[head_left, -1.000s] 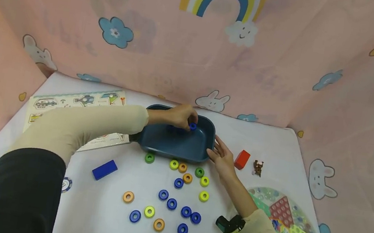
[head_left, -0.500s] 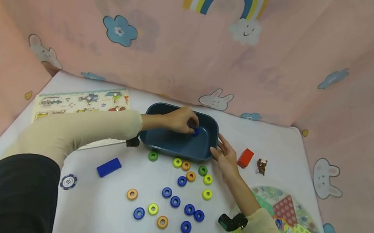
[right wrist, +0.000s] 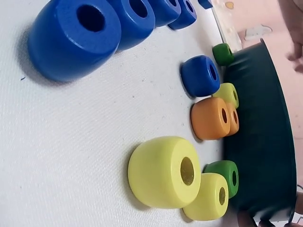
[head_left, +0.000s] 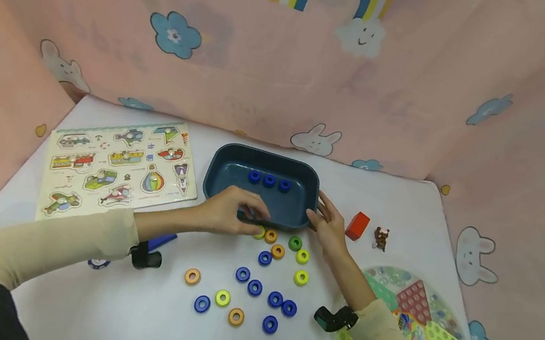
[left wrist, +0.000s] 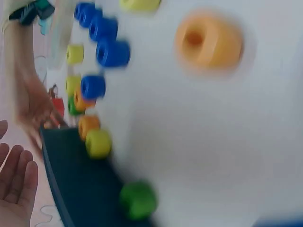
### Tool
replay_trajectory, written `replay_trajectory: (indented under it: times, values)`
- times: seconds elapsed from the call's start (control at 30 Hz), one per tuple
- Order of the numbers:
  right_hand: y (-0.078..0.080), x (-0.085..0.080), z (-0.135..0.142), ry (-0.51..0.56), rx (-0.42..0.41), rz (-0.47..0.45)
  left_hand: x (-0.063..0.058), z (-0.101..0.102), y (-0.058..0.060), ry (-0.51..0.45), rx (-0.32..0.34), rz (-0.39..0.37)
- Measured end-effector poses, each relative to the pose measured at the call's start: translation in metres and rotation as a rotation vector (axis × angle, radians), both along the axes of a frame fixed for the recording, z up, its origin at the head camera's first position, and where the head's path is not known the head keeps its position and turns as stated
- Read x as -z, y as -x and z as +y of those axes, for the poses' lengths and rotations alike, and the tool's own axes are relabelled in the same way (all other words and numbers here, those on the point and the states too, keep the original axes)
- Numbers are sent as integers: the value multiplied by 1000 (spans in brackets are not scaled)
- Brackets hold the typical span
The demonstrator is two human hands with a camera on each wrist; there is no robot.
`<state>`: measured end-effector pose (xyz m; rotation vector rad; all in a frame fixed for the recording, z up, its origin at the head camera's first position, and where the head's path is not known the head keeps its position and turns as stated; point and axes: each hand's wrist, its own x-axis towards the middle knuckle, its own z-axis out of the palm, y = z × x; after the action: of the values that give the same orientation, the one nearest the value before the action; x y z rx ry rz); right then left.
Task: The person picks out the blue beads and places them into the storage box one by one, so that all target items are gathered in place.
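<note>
Three blue rings [head_left: 269, 180] are lying in the tray [head_left: 217, 185]; my left hand [head_left: 229, 212], loosely curled and empty, is reaching toward the loose rings [head_left: 255, 288] while my right hand [head_left: 329, 228] is resting open against the rim.

The head view looks down from 6 o'clock over the whole counter [head_left: 124, 312]. Both wrist views skim it closely, sharing the dark tray [head_left: 293, 211] [left wrist: 71, 184] [right wrist: 260, 142] and the nearby rings.

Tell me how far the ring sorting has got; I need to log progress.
Done: three blue rings lie in a row inside the dark blue tray. In hand: the left hand hovers by the tray's near rim, apparently empty; the right hand rests against its right side. Left: seven blue rings lie on the table among yellow, orange and green ones.
</note>
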<state>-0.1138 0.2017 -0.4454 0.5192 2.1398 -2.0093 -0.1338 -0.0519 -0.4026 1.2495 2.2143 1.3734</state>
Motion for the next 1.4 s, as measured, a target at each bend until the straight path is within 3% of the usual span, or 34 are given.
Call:
replay_trajectory:
  times: [0.17, 0.3, 0.47, 0.7, 0.87, 1.03, 1.27, 1.4]
  values:
    - [0, -1, 0, -3, 1, 14, 23, -6, -30, -30, 19, -115]
    - [1, -3, 0, 0, 15, 6, 44, -10, -46, 72, 63, -171]
    - [2, -4, 0, 4, 20, -5, 62, -11, -58, 191, 112, -187]
    - [-1, -4, -1, -3, 16, -19, 71, -9, -65, 148, 73, -143]
    - [-2, -3, -2, -18, 12, -23, 67, -12, -64, 124, 64, -152]
    - [-1, -2, -2, -12, 6, -26, 52, -17, -52, 97, 42, -163]
    - [-2, -2, -3, -15, 9, -52, 14, -21, -23, 58, 30, -117]
    - [-2, -2, -4, -17, 26, -68, 1, -17, 1, 66, 25, -64]
